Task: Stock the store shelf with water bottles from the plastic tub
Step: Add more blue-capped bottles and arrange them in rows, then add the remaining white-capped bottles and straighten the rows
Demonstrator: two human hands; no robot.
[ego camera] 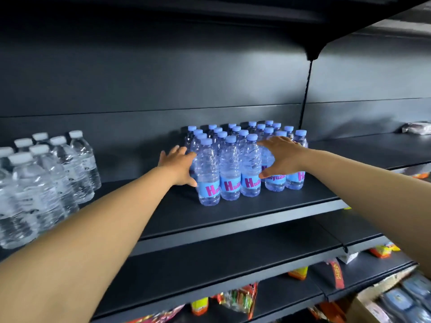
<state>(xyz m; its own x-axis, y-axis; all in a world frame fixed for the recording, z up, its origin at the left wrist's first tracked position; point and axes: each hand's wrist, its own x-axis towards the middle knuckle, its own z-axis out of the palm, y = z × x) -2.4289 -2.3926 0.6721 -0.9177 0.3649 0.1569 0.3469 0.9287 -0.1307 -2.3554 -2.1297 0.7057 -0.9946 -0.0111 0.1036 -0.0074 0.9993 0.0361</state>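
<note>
I reach both arms out to the dark shelf (268,203) in front of me, where a block of blue-capped water bottles (229,169) stands upright in tight rows, several deep, running back toward the rear panel. Their blue labels carry pink lettering, and the front row sits a little back from the shelf edge.

My left hand (178,164) is spread wide, fingers splayed, palm pressed flat against the left flank of the block; the thumb lies low by the label of the front-left bottle (208,176). It grips nothing, it only leans on the side of the group.

My right hand (281,157) is open too, fingers stretched across the upper bodies of the bottles on the right half of the block, thumb hooked low in front near a label. It covers part of a front bottle on that side, and I cannot tell whether it closes on any single one; it looks like a flat press rather than a grasp.

Further left on the same shelf, well apart from the blue group, stands a cluster of clear bottles with white caps (44,178). The shelves below (210,259) hold bright snack packets (240,298) along their lower edge. The plastic tub is out of view.
</note>
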